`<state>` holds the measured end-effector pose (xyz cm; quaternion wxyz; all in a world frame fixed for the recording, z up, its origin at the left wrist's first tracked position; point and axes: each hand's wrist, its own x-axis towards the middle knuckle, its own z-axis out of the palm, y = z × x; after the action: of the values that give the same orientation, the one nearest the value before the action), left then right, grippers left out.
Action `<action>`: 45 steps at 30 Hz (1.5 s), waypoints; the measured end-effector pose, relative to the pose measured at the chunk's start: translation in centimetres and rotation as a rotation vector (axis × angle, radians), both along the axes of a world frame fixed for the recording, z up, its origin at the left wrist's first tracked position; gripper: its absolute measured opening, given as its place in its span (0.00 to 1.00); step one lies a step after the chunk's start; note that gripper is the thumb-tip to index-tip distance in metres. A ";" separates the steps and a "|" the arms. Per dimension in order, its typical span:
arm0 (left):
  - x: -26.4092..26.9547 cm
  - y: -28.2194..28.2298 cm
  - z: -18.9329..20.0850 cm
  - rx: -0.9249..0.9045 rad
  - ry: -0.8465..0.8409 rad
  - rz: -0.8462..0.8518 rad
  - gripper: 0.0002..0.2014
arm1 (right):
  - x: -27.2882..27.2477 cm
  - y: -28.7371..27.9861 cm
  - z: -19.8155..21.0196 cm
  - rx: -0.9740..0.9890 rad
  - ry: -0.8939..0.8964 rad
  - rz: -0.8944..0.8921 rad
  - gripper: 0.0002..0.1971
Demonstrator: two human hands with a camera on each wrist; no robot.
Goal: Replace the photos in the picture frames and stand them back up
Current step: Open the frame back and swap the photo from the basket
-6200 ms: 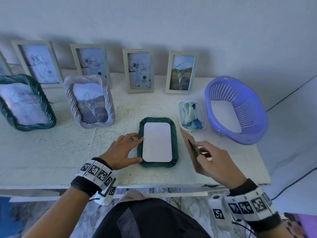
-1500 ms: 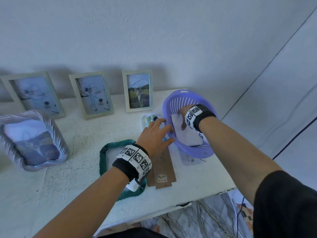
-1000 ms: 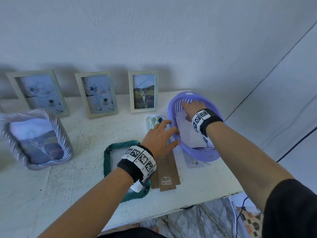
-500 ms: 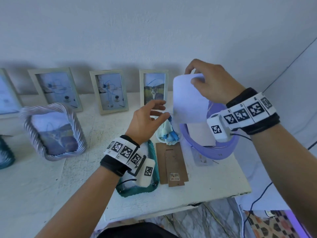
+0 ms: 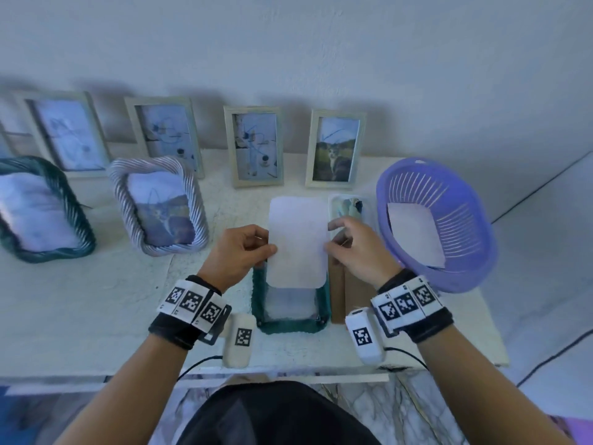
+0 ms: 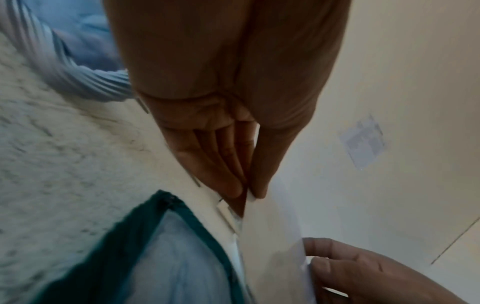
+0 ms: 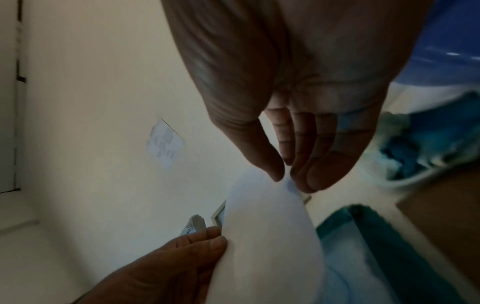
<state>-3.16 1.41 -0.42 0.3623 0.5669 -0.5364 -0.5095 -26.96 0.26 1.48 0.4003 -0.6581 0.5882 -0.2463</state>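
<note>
White, rough-textured table (image 5: pixel 96 300) carries the work area in front of a plain wall (image 5: pixel 288 43). Nearest the person, a green rope-edged frame (image 5: pixel 290 327) lies flat, face down, with a brown backing board (image 5: pixel 351 293) flat just to its right. Above the frame, a white photo sheet (image 5: pixel 296 242) is held blank side up: the left hand (image 5: pixel 239 252) pinches its left edge between thumb and fingers, and the right hand (image 5: pixel 356 252) pinches its right edge likewise. Farther back, a purple basket (image 5: pixel 465 277) holds another sheet at right, with a small tray (image 5: pixel 333 200) beside it. Upright frames stand along the wall, including a cat photo frame (image 5: pixel 335 149).
</note>
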 end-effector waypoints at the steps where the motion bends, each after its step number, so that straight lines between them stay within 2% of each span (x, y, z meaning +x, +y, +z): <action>1: 0.2 0.2 -0.5 0.030 -0.026 -0.016 0.04 | 0.2 0.4 -0.8 0.015 -0.015 -0.013 0.09; 3: 0.7 0.5 -1.3 0.057 -0.122 -0.063 0.04 | 0.6 0.9 -2.1 0.046 -0.024 -0.021 0.06; 7: 0.9 0.6 -2.3 0.030 -0.490 -0.212 0.06 | 0.9 1.7 -4.0 0.046 0.085 0.002 0.09; 10: 1.0 0.6 -2.5 0.001 -0.720 -0.229 0.10 | 1.4 2.0 -4.6 0.006 0.177 0.014 0.07; 16: 1.0 0.8 -3.1 0.061 -0.902 -0.260 0.12 | 2.4 2.2 -4.8 -0.068 0.413 0.074 0.08; 26: 1.0 0.9 -3.7 0.073 -0.913 -0.281 0.21 | 2.9 2.2 -5.2 -0.025 0.517 0.093 0.11; 45: 1.4 1.7 -4.0 -0.008 -0.814 -0.253 0.16 | 2.4 2.7 -5.5 -0.040 0.449 0.121 0.17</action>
<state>-1.73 3.10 -4.39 0.0578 0.6500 -0.7032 -0.2823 -24.54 2.93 -3.97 0.2605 -0.7381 0.6171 -0.0809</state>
